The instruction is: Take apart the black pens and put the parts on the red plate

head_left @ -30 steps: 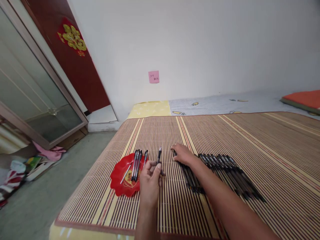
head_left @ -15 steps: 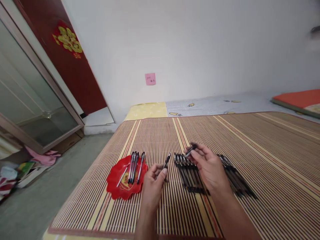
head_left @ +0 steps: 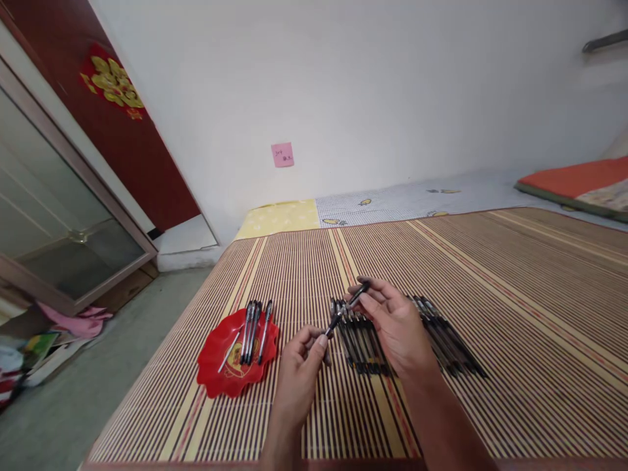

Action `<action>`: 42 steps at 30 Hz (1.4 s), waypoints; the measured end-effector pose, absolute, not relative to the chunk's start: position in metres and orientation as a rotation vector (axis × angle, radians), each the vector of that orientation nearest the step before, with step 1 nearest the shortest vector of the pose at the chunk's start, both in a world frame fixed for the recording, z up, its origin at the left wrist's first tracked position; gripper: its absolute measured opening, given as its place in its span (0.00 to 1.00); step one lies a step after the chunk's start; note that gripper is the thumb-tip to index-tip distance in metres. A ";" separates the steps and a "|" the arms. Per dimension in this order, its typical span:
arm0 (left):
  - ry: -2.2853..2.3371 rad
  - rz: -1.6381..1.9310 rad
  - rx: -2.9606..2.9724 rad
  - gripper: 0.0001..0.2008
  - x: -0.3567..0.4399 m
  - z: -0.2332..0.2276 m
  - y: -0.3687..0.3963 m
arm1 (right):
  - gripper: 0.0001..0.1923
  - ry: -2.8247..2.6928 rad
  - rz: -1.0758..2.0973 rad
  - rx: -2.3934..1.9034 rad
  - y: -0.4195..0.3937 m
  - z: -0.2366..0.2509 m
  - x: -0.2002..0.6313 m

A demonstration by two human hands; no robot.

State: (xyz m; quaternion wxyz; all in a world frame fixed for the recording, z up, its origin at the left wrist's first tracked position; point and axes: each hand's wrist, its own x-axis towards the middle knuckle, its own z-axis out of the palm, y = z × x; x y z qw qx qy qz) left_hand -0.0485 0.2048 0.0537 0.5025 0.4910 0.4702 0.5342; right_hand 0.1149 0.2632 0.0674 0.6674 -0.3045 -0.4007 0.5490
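With your left hand (head_left: 305,350) gripping the pen (head_left: 334,322) and your right hand (head_left: 390,317) pinching the black cap (head_left: 358,295), any skew between the two could make them catch.

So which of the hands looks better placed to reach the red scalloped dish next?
The left hand, I'd say: though holding a slim black-gripped pen, it's closest to the red scalloped dish. The right hand is farther away, pinching a short black piece.

L fingers (head_left: 303,335): pen (head_left: 334,322) | R fingers (head_left: 387,290): blk cap (head_left: 360,294) by pen | pens (head_left: 252,333) on red dish (head_left: 212,363)
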 end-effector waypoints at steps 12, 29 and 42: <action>1.084 1.270 1.154 0.13 -0.049 0.053 0.203 | 0.17 -1.079 1.358 -0.664 0.260 0.071 0.114; 0.969 1.312 1.022 0.15 -0.039 0.051 0.204 | 0.15 -1.232 1.337 -0.798 0.263 0.067 0.113; 1.788 1.444 1.210 0.18 -0.134 0.038 0.208 | 0.21 -1.080 1.295 -0.901 0.285 0.040 0.131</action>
